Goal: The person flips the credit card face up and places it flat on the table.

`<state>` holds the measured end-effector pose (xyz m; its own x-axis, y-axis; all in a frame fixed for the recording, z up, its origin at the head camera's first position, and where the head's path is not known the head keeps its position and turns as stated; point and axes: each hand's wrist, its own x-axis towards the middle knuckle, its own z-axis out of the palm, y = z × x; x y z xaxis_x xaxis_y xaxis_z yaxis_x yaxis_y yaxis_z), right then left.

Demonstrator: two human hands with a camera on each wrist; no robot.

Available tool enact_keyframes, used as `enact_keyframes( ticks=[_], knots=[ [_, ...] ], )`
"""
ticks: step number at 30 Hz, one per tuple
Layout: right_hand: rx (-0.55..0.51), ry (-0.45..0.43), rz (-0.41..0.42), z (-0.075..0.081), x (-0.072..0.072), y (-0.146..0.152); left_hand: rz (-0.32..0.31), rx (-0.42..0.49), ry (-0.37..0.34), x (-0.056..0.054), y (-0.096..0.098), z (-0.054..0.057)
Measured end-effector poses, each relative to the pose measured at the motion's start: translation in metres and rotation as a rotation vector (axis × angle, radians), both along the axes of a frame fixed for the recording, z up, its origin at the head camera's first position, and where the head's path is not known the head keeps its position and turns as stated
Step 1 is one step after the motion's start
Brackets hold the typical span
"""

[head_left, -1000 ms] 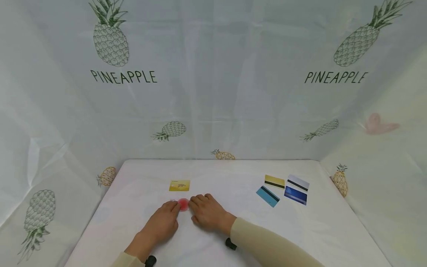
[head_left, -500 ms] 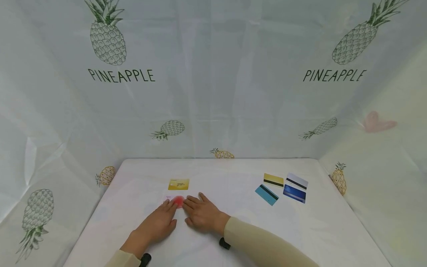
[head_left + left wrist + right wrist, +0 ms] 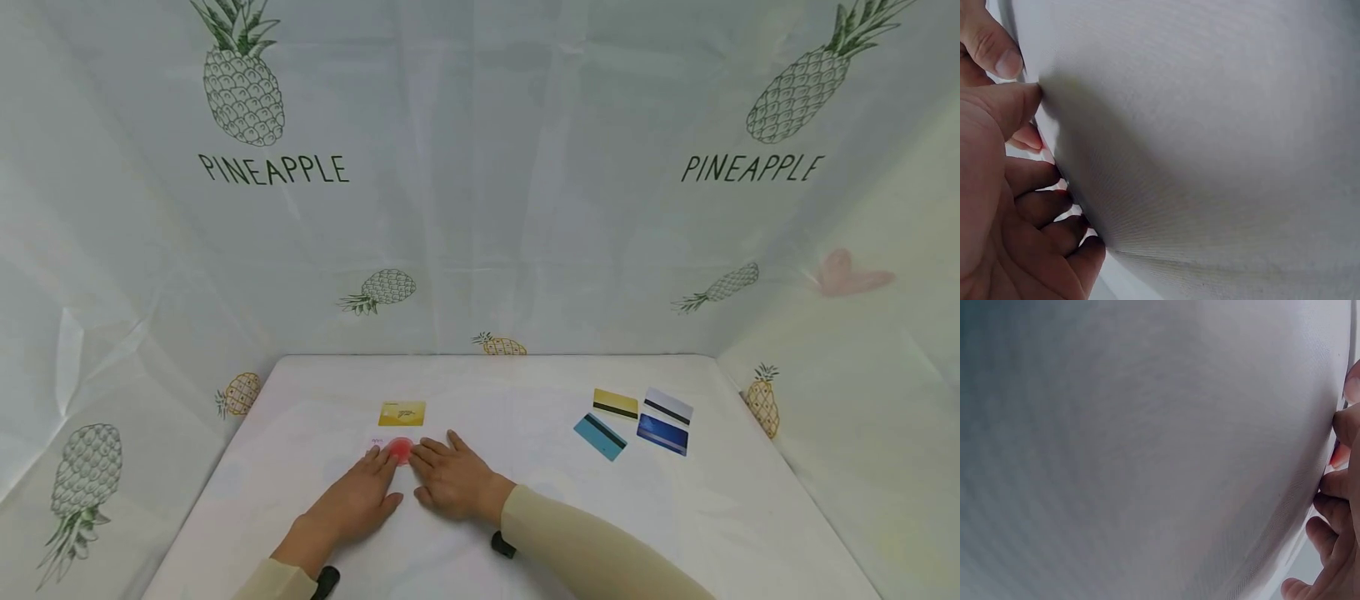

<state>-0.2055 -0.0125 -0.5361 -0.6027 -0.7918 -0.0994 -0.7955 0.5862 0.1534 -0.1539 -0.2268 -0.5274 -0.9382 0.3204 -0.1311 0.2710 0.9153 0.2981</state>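
1. Change: compared with the first head view, the pale card (image 3: 401, 451), marked with a red round patch, is now sitting slightly farther left and closer to the yellow card (image 3: 402, 413). Between the last two head views it is hardly shifting.
2. Reading: the pale card appears to be lining up below the yellow card on the person's side, so its placing is probably nearing completion. A narrow gap is separating the two.
3. Left hand (image 3: 360, 498): fingers are stretching out over the card's lower left part, touching it and gripping nothing.
4. Right hand (image 3: 456, 482): outstretched fingertips are meeting the card's right side, also gripping nothing. How hard either hand is pressing, I cannot tell.
5. Containers: none are showing. The cards are lying loose on the counter (image 3: 480, 383).
6. Right-hand group, well apart: a gold card (image 3: 616, 402), a silver card (image 3: 668, 406), a dark blue card (image 3: 663, 435) and a light blue card (image 3: 600, 437) are keeping their places.
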Motion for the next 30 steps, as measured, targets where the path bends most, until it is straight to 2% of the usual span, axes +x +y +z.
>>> enact_keyframes(
  ticks=[12, 18, 23, 30],
  knots=[
    [-0.003, -0.007, -0.016, -0.002, 0.0, 0.003, -0.016, -0.017, -0.03, -0.001, 0.005, 0.003],
    [-0.001, -0.009, -0.027, -0.001, 0.002, 0.013, -0.02, -0.018, -0.019, -0.002, 0.003, -0.002],
    [-0.061, -0.03, -0.066, -0.005, -0.004, 0.044, -0.004, -0.024, -0.04, -0.002, 0.003, -0.005],
    [-0.156, -0.058, -0.18, 0.003, -0.012, 0.116, 0.005, -0.052, -0.072, -0.004, 0.004, 0.0]
  ],
)
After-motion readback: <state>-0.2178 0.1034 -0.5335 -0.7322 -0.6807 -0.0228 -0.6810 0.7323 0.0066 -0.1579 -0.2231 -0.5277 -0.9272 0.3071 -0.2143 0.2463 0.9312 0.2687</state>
